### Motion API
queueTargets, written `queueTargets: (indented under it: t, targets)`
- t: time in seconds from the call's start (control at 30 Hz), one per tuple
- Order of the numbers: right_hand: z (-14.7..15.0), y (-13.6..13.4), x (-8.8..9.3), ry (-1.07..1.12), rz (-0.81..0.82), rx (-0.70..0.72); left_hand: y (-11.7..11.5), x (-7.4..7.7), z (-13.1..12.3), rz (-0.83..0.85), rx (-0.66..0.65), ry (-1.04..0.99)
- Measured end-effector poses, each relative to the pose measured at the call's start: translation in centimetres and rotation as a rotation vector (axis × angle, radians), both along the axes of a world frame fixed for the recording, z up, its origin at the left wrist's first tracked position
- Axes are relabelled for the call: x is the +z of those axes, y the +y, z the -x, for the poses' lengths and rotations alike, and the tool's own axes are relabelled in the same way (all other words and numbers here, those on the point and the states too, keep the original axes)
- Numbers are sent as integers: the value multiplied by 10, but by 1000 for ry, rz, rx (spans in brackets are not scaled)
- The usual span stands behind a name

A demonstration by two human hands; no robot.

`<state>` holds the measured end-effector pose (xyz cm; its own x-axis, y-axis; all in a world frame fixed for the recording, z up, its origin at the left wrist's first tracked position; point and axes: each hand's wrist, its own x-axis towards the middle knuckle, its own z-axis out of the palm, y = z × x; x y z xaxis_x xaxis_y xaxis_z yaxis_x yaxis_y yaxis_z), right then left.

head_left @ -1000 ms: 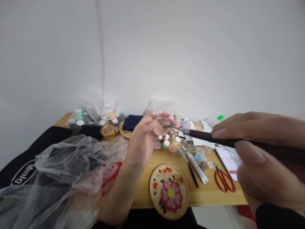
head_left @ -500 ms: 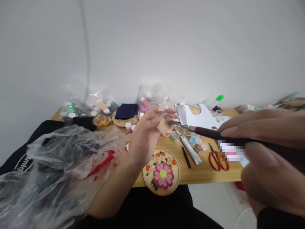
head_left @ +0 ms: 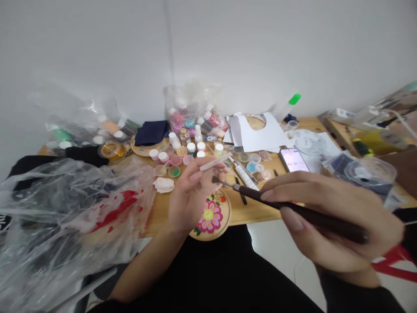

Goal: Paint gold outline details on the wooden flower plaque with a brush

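Note:
My left hand (head_left: 186, 198) is closed around a small clear plastic cup (head_left: 208, 179), tilted, with its hinged lid (head_left: 215, 161) standing open above. My right hand (head_left: 325, 195) grips the dark handle of a thin tool (head_left: 250, 193), which has a metal neck and a small flat tip. That tip reaches into the mouth of the cup; whether it touches the inside cannot be seen. Below the cup lies a round wooden board with a raised pink flower (head_left: 208, 215), partly covered by my left wrist.
Small paint pots (head_left: 175, 160) and white-capped bottles stand behind my left hand. A silver tube (head_left: 245, 174), a black stick (head_left: 241, 191) and a phone (head_left: 294, 161) lie to the right. Crumpled clear plastic (head_left: 81, 217) covers the left side. White cut paper (head_left: 254, 134) sits at the back.
The view has shifted, showing more of the pots and the phone. Both hands appear further left and lower, and more of my right hand shows. The tool tip stays at the cup.

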<state>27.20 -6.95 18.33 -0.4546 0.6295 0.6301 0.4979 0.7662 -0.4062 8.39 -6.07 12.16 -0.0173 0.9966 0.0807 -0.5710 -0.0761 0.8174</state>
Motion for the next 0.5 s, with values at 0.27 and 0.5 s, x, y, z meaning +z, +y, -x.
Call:
queueTargets:
  t: [0.27,0.5]
  targets:
    - [17,-24,-66,528,319,-27,-14,-36,11,36,-39,-30]
    - [12,-35,-79,675,488,-67,-25,-46,12,126,3,-59]
